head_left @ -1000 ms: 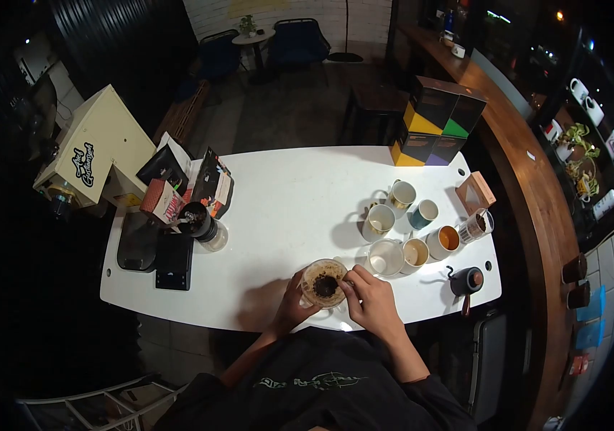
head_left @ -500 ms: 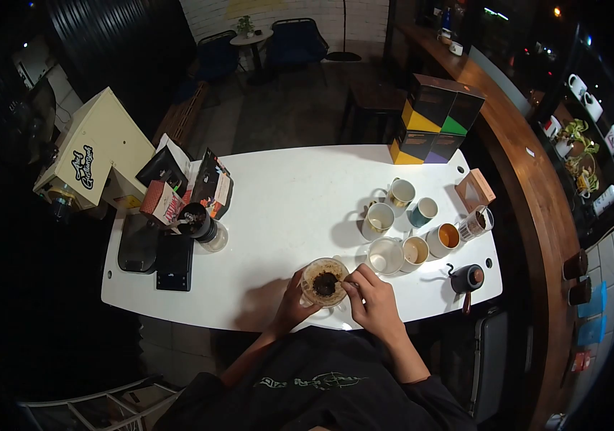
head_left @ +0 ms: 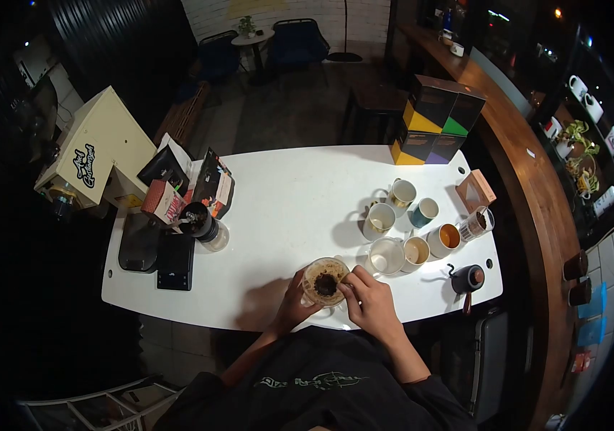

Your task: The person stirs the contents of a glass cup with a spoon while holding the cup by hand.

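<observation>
Near the front edge of the white table, a round glass dripper (head_left: pixel 314 275) holds a brown-stained filter with dark coffee grounds (head_left: pixel 326 284) at its centre. My left hand (head_left: pixel 294 305) is closed around the left side of this dripper. On its right rim, my right hand (head_left: pixel 369 300) is closed, thumb and fingers pinched together; what they grip, if anything, is too small to tell. Just to the right stands a clear glass cup (head_left: pixel 386 256), with a beige cup (head_left: pixel 415 253) beside it.
Several mugs stand on the right of the white table (head_left: pixel 278 208), with a black gooseneck kettle (head_left: pixel 468 279) near the right edge. Stacked boxes (head_left: pixel 437 118) are at the back right. A cream grinder (head_left: pixel 95 151), bags and a black scale (head_left: pixel 175 262) are at the left.
My right hand has shifted slightly at the dripper's right rim, its fingertips a little further over the filter. The dark grounds look a little spread. My left hand stays in place.
</observation>
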Action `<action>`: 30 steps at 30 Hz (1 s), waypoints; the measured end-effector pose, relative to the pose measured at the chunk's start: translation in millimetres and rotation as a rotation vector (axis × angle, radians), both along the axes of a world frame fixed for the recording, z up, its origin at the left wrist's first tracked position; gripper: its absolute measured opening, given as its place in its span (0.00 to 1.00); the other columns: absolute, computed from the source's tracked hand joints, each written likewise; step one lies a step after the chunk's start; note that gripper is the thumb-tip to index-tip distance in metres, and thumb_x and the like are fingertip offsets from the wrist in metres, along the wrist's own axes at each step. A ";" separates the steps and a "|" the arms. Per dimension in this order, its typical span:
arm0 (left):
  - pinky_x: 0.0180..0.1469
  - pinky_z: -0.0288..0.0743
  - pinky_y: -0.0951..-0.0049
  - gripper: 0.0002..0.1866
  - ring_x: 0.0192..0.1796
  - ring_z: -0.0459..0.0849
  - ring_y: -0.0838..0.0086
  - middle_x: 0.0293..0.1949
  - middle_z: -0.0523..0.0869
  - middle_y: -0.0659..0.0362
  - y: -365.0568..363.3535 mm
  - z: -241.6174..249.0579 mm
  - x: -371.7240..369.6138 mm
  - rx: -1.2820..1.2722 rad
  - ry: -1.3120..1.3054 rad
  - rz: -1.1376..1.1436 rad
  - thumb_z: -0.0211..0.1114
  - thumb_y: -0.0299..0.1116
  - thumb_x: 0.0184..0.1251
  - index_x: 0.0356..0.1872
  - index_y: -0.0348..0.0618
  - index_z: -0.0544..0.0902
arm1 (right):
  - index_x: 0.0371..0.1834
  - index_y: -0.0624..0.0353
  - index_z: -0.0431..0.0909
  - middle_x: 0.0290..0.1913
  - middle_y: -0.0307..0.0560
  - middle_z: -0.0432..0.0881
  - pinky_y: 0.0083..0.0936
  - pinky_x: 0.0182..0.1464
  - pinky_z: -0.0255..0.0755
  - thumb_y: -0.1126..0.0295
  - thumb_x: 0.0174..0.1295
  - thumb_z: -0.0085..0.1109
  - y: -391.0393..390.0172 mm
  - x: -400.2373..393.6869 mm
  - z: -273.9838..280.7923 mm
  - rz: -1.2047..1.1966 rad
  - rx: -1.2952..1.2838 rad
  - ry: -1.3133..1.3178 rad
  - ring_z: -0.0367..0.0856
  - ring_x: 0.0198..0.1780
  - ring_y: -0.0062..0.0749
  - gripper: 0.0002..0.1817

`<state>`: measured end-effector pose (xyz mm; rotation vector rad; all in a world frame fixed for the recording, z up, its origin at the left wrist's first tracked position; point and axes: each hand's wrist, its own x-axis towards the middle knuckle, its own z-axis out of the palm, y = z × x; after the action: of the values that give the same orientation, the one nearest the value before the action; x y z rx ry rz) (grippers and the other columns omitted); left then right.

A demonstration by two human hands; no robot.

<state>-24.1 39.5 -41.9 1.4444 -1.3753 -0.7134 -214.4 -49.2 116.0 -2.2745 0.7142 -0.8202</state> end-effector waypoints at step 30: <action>0.69 0.77 0.56 0.46 0.70 0.79 0.51 0.70 0.74 0.48 -0.4 -2.0 -0.3 -0.012 0.044 0.016 0.83 0.26 0.49 0.73 0.38 0.71 | 0.40 0.63 0.80 0.35 0.50 0.78 0.38 0.32 0.74 0.75 0.69 0.64 -4.8 -3.9 -0.6 -0.050 0.046 0.009 0.81 0.28 0.49 0.03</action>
<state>-24.4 39.1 -43.9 1.4212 -1.3307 -0.7209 -218.3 -54.0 115.4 -2.2287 0.7891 -0.8098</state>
